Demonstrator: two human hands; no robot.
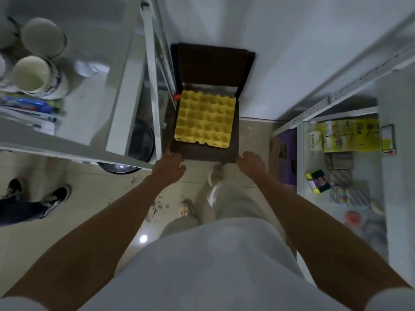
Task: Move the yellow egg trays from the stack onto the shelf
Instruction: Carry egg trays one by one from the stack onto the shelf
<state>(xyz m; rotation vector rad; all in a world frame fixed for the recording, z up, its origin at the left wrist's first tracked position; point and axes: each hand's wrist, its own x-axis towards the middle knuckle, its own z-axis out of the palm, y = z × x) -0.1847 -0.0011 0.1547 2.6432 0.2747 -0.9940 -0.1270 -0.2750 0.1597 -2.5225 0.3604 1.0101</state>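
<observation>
A stack of yellow egg trays (204, 118) lies on the seat of a dark wooden chair (211, 63) against the white wall. Both my arms reach down toward the chair's front edge. My left hand (168, 168) hovers near the seat's front left corner, fingers apart, holding nothing. Close to the front right corner, my right hand (251, 163) is likewise empty, with its fingers loosely spread. Neither hand touches the trays. A white shelf (98, 86) stands to the left.
The left shelf carries white cups (33, 75) and packets. A second white rack (336, 135) on the right holds yellow packages and small boxes. Another person's feet in dark shoes (56, 196) stand at far left. A dark bin (141, 140) sits under the left shelf.
</observation>
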